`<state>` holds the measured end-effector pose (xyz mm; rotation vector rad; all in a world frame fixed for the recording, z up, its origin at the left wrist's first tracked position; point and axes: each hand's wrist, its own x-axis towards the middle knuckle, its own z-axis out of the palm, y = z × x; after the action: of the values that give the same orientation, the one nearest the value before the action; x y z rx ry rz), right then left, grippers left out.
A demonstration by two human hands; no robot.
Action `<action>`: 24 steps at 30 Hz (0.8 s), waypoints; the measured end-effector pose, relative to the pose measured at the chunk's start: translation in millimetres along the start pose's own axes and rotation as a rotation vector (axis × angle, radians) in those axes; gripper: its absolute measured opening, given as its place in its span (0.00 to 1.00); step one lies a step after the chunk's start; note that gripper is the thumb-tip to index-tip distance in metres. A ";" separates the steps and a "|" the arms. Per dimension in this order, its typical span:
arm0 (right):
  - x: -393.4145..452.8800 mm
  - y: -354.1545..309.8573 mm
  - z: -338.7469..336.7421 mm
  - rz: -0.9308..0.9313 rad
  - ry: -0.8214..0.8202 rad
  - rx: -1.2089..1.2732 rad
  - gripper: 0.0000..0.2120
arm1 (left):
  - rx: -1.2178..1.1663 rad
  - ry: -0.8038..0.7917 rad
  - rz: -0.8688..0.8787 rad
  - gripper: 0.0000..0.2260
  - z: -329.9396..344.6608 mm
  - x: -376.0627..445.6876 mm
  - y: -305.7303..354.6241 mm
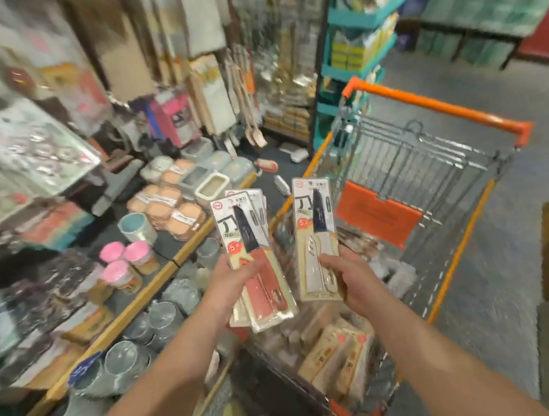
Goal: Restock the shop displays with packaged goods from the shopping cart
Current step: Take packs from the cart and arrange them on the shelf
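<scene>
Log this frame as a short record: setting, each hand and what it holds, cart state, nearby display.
setting: shop aisle, view blurred
left hand: grips several knife packs, the front one a red-handled knife pack
right hand: grips one white-handled knife pack
packs: held upright and apart, over the cart
cart: orange trim, more packaged goods inside
display: shelf to the left with pink-lidded jars, clear glasses below
placement: not yet done

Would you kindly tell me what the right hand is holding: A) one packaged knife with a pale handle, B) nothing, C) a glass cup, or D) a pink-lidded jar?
A: the right hand grips a single packaged knife with a pale handle above the shopping cart.
</scene>
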<state>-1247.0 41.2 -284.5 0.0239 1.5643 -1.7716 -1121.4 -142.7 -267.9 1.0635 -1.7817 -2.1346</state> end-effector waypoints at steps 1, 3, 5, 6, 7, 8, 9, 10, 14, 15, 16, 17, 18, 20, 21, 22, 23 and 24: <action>-0.2 -9.0 13.5 -0.011 -0.039 -0.025 0.12 | -0.016 0.028 0.019 0.12 -9.9 -2.9 10.4; 0.2 -26.5 41.6 -0.039 -0.107 -0.075 0.12 | -0.034 0.055 0.078 0.26 -27.6 -7.9 32.4; 3.2 -43.1 73.4 -0.079 -0.181 -0.113 0.12 | -0.038 0.071 0.143 0.34 -50.9 -5.5 52.8; 5.3 -52.0 90.7 -0.102 -0.216 -0.129 0.12 | -0.026 0.082 0.179 0.32 -61.0 -8.1 67.4; 7.7 -59.6 105.9 -0.124 -0.244 -0.149 0.12 | -0.022 0.094 0.206 0.28 -70.7 -8.4 79.0; 10.2 -67.9 125.4 -0.146 -0.278 -0.167 0.11 | -0.043 0.118 0.230 0.23 -84.7 -9.1 91.2; 12.9 -74.5 144.5 -0.168 -0.315 -0.178 0.12 | -0.070 0.148 0.241 0.18 -99.1 -8.6 101.2; 14.8 -81.2 166.8 -0.189 -0.348 -0.186 0.14 | -0.088 0.167 0.258 0.15 -115.0 -8.6 111.7; 29.6 -101.3 254.0 -0.259 -0.405 -0.210 0.14 | -0.062 0.221 0.340 0.14 -183.1 -8.1 154.6; 34.6 -106.0 276.9 -0.281 -0.398 -0.219 0.14 | -0.061 0.243 0.370 0.15 -202.4 -7.7 166.4; 39.7 -111.4 299.1 -0.305 -0.394 -0.216 0.15 | -0.057 0.265 0.399 0.15 -221.5 -6.8 178.9; 44.2 -116.2 317.1 -0.336 -0.398 -0.211 0.15 | -0.047 0.283 0.421 0.14 -237.0 -6.1 189.8; 48.9 -122.0 338.3 -0.371 -0.404 -0.201 0.15 | -0.038 0.301 0.446 0.14 -254.8 -5.1 202.4; 56.6 -132.7 375.7 -0.418 -0.415 -0.193 0.14 | -0.056 0.327 0.505 0.14 -285.6 -3.1 225.3; 61.7 -137.7 393.1 -0.426 -0.423 -0.195 0.14 | -0.060 0.343 0.530 0.14 -298.7 -2.8 237.6; 65.4 -141.1 406.6 -0.427 -0.428 -0.195 0.14 | -0.057 0.356 0.537 0.15 -309.1 -0.9 247.4; 69.8 -145.9 422.0 -0.432 -0.435 -0.198 0.14 | -0.062 0.364 0.549 0.16 -319.6 1.7 258.9; 71.9 -149.5 435.3 -0.435 -0.436 -0.218 0.15 | -0.072 0.370 0.550 0.18 -329.7 5.7 267.6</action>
<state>-1182.0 -374.4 -84.2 -0.8087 1.4938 -1.7526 -1007.6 -481.1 -38.0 0.7671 -1.5740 -1.5479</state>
